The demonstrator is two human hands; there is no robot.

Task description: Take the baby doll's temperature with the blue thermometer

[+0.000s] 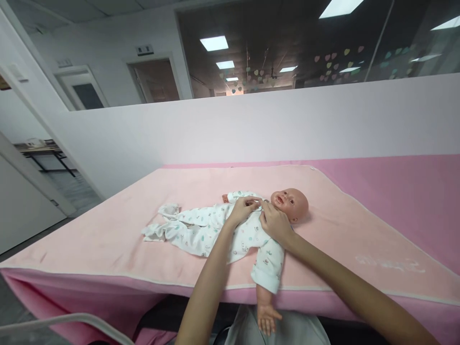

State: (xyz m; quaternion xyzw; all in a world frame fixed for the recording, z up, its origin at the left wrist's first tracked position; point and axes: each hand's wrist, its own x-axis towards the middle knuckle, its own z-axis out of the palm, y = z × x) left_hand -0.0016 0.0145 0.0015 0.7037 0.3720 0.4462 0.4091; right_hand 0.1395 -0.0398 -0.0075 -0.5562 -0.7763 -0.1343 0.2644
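A baby doll [289, 205] lies on its back, head to the right, in a white printed sleepsuit [194, 231]. My left hand [245, 209] is closed at the upper chest, fingertips pinching the sleepsuit's front near the neckline. Close beside it, my right hand [276, 221] is also closed on the fabric just below the doll's chin. The fingertips of both hands nearly meet, and what lies between them is partly hidden. One doll arm [265, 311] hangs over the table's near edge; the other points away from me. The sleepsuit's feet look flat and loose.
A peach mat [108, 239] covers the pink-draped table [395, 191]. Behind it stands a white half wall [251, 129] with glass above. A curved pale metal rail [82, 317] is at the lower left, and a door [25, 206] is at the left.
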